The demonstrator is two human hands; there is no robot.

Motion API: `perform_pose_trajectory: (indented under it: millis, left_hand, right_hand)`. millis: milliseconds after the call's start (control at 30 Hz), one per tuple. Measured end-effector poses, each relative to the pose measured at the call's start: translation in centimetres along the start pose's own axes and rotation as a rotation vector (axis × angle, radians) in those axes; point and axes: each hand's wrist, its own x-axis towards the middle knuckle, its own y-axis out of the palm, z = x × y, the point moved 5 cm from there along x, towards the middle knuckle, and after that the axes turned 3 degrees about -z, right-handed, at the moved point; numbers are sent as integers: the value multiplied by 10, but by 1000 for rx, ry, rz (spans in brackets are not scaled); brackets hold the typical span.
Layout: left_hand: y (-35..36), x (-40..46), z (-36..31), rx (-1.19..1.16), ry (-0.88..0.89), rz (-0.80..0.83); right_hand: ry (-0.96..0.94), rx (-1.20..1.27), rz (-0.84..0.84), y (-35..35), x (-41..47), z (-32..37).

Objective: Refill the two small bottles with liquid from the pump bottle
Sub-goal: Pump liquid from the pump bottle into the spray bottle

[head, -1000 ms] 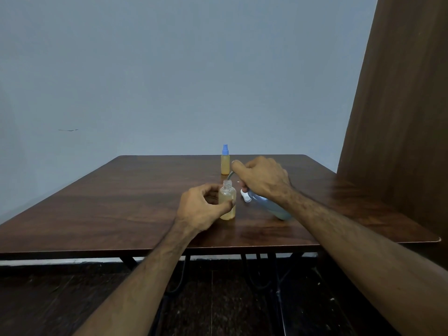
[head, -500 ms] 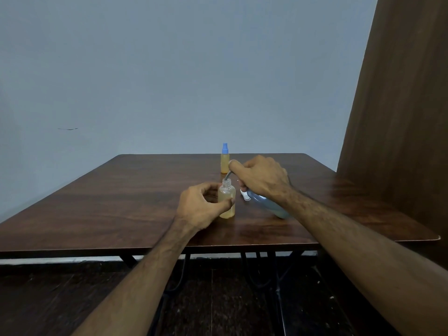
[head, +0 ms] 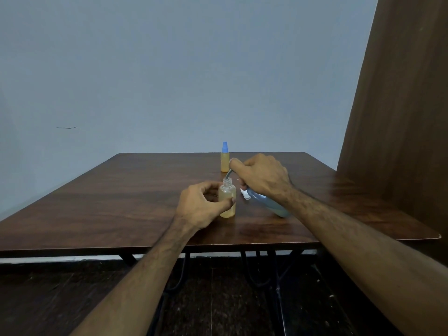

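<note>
**While one hand steadies, the other pumps**

While my left hand [head: 203, 206] curls around the open small bottle [head: 227, 201], thumb and fingertips pinching its sides, it stands upright on the dark wooden counter [head: 121, 190] near the front edge. It has no cap, and yellowish liquid fills most of its clear body.

My right hand [head: 263, 177] is wrapped tight around the head of the pump bottle [head: 269, 204], forefinger hooked over the top. That bottle is tilted, its bluish body slanting down to the right beneath my wrist with its base resting on the counter. From under my forefinger a thin curved spout [head: 228, 175] reaches down to the mouth of the open bottle; whether it touches the rim I cannot tell. A small white piece [head: 245, 193] shows just below my fingers, at the pump bottle's neck.

Farther back on the counter, behind my right knuckles, the second small bottle [head: 225, 161] stands upright, yellow liquid inside and a blue cap on top, well clear of both hands.
</note>
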Motion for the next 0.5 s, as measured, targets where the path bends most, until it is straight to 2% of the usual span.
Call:
perform_pose_trajectory:
  millis: [200, 500]
  left_hand:
    - [0, 0, 0, 7, 1, 4]
    - [1, 1, 2, 4, -11, 5]
  right_hand:
    - [-51, -23, -30, -1, -2, 2]
    - [-20, -36, -26, 0, 1, -1]
